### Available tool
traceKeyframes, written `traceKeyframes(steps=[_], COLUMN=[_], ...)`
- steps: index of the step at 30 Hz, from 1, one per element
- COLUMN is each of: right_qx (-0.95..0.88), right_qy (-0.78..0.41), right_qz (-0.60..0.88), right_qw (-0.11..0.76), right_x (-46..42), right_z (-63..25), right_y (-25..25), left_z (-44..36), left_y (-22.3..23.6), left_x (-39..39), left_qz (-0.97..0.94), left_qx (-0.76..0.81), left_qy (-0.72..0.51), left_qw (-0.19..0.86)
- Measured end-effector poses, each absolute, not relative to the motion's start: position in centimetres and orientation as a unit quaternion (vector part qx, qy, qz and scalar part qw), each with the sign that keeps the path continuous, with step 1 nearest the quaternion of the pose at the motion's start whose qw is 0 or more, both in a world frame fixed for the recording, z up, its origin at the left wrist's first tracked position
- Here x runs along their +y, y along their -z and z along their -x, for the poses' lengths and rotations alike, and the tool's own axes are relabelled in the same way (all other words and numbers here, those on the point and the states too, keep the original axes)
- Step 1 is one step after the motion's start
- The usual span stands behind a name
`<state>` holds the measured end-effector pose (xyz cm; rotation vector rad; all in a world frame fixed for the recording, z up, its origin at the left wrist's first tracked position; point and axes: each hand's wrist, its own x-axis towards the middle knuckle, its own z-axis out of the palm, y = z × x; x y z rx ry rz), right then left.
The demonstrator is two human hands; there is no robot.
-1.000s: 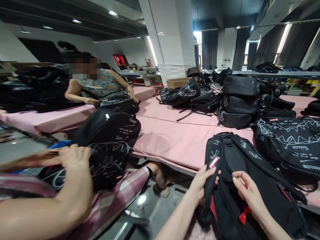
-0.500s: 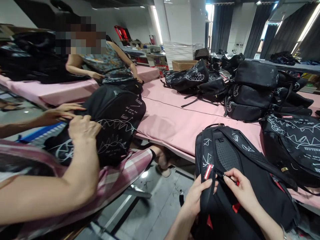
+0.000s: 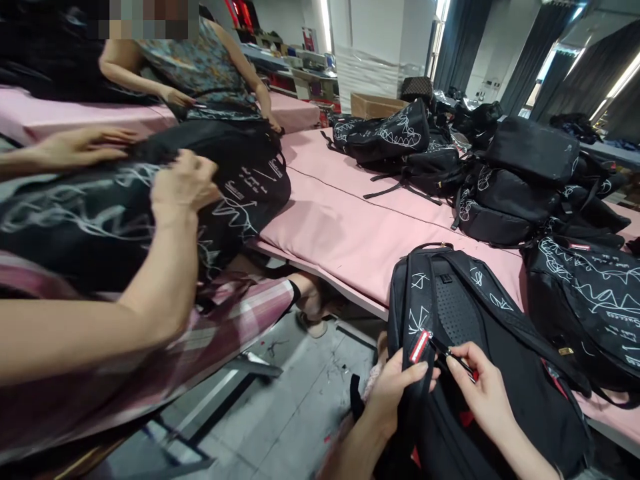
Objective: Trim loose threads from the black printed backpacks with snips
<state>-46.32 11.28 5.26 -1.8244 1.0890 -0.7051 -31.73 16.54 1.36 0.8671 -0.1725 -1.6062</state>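
A black backpack [image 3: 480, 347] with white scribble print lies back-side up, half on the pink table's near edge and half on my lap. My left hand [image 3: 395, 390] grips its left shoulder strap just below a small red-and-white tag [image 3: 419, 347]. My right hand [image 3: 475, 390] is closed in a pinch on a thin black strap or zipper pull [image 3: 453, 353] beside that tag. Red lining shows under my right wrist.
A co-worker's hands [image 3: 183, 183] at left work on another printed backpack [image 3: 150, 200] on their lap. A second person sits at the far pink table [image 3: 60, 117]. Piles of black backpacks [image 3: 505, 193] cover the right of my pink table [image 3: 345, 233]. Grey floor lies below.
The view has tilted down and left. My hands keep the same grip on the strap. The co-worker has lifted and turned their backpack, spreading it wider across their lap.
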Motion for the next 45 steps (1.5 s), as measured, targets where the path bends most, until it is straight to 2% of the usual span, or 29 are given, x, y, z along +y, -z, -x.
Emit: traceKeyframes(steps=[15, 21, 26, 36, 45], right_qx=[0.425, 0.425, 0.408, 0.387, 0.395], right_qy=[0.287, 0.264, 0.256, 0.261, 0.200], right_qz=[0.792, 0.790, 0.813, 0.818, 0.814], right_qw=[0.331, 0.354, 0.328, 0.335, 0.377], right_x=[11.1, 11.1, 11.2, 9.7, 8.7], right_z=[45.9, 46.7, 46.3, 45.9, 46.9], right_y=[-4.2, -4.5, -5.3, -5.2, -5.8], left_z=[31.1, 31.1, 31.1, 31.2, 31.0], left_y=[-1.8, -1.5, -1.2, -1.0, -1.5], left_x=[16.6, 16.6, 16.6, 16.5, 16.7], left_qz=[-0.356, -0.345, -0.320, -0.313, -0.318], left_qx=[-0.087, -0.089, -0.081, -0.074, -0.082], left_qy=[0.705, 0.710, 0.713, 0.704, 0.703], left_qw=[0.608, 0.607, 0.619, 0.634, 0.631])
